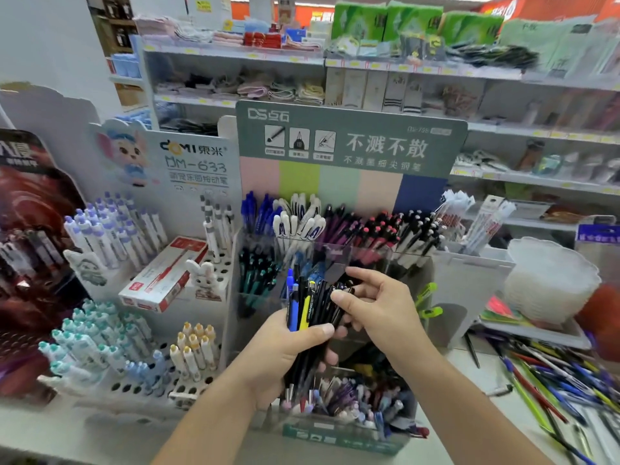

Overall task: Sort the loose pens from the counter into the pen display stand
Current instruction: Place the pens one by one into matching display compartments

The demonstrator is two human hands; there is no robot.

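- My left hand [288,344] is curled round a bundle of pens [313,310], mostly black with one blue and one yellow barrel at its left edge, held upright in front of the pen display stand [349,142].
- My right hand [375,307] pinches the top of one black pen in that bundle between thumb and fingertips, the index finger stretched out above it.
- Both hands hang over the stand's front rows, close to the clear compartment walls; the only free air is the narrow gap between my wrists and the stand's lower front lip.
- To the left, a white peg-hole rack [161,374] presses right up against the stand, leaving no lane on that side.
- To the right, the counter [483,374] opens out, but a heap of loose pens [550,374] sprawls across it toward the edge of view.
- Stand's back row, left to right: blue pens, white-capped pens, purple, pink-topped, then black-and-white ones.
- The middle row holds teal-and-black pens at its left; the lowest front tray [352,401] holds a mixed jumble, purple and pale colours among them.
- A red-and-white pen box [164,273] lies tilted on the rack, beside a small rabbit figure [204,273].
- A stack of white scalloped dishes [550,280] sits behind the loose heap.
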